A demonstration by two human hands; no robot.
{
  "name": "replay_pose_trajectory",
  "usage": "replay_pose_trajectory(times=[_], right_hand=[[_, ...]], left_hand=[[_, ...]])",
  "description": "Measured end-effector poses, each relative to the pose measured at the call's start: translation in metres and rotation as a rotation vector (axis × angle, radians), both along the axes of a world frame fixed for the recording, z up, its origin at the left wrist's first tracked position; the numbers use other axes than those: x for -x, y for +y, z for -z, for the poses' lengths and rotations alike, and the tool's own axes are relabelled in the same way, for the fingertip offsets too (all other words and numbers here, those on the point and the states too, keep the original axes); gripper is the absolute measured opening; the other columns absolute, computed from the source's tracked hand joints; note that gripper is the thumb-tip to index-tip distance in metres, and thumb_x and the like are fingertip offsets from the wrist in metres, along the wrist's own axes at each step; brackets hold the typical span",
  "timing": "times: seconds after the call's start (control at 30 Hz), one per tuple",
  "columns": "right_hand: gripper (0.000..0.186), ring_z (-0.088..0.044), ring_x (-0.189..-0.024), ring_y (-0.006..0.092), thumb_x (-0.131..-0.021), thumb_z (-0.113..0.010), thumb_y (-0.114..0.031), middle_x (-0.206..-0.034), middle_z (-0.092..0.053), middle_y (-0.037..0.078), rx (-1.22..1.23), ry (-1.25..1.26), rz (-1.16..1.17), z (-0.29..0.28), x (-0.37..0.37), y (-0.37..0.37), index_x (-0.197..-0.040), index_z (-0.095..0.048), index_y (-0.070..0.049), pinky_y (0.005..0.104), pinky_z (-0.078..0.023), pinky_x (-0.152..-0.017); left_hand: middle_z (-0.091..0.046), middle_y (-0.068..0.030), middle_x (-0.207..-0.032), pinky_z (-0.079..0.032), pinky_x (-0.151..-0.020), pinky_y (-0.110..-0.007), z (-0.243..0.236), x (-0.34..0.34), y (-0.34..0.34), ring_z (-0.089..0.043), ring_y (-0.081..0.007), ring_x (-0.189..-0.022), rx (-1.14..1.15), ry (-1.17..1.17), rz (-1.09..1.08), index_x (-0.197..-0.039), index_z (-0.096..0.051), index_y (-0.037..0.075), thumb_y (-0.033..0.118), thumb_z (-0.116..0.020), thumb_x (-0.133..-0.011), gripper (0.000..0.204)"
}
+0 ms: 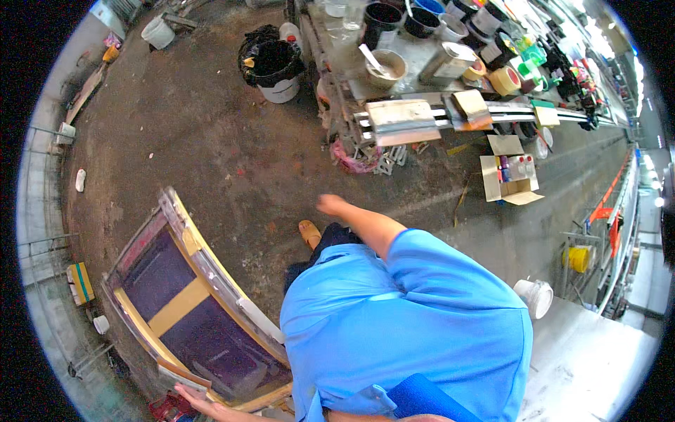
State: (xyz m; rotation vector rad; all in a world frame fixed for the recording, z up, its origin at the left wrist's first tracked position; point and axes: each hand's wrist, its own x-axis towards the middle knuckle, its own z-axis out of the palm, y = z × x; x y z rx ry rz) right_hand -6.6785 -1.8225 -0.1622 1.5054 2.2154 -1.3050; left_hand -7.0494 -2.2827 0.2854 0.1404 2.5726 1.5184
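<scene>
A large rectangular screen frame (171, 313) with dark mesh and tan tape strips leans across the lower left. My left hand (200, 399) grips its bottom end, at a wooden-edged strip. My right hand (330, 205) hangs forward over the stained floor, fingers curled, with nothing visible in it. My sandaled foot (308, 232) shows just below that hand.
A cluttered workbench (365, 84) with tubs, cans and tape rolls runs along the top right. A black-lined bucket (278, 88) stands beside it, a cardboard box (490, 179) of bottles below. A metal surface (590, 359) lies at the lower right, a wall (46, 197) at left.
</scene>
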Motion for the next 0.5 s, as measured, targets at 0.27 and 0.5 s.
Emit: replay_pose_trajectory(times=[0.27, 0.5], right_hand=[[0.031, -0.070, -0.102, 0.0345, -0.093, -0.062, -0.029, -0.107, -0.074, 0.014, -0.116, 0.565, -0.460, -0.222, 0.381, 0.128, -0.118, -0.069, -0.012, 0.0448, -0.055, -0.087], [0.036, -0.067, -0.102, 0.0389, -0.091, -0.059, -0.036, -0.106, -0.071, 0.020, -0.032, 0.204, -0.125, -0.094, 0.362, 0.233, -0.109, -0.071, -0.008, 0.0496, -0.053, -0.087]], left_hand=[[-0.021, -0.0190, -0.167, -0.022, -0.122, -0.045, 0.030, 0.217, 0.074, -0.023, -0.0292, -0.153, -0.197, -0.223, -0.053, -0.157, -0.027, -0.003, 0.062, -0.060, -0.094, 0.096], [-0.032, -0.0185, -0.162, -0.028, -0.119, -0.044, 0.017, 0.419, 0.192, -0.033, -0.0301, -0.149, -0.110, -0.178, -0.006, -0.154, -0.035, -0.005, 0.061, -0.063, -0.093, 0.094]])
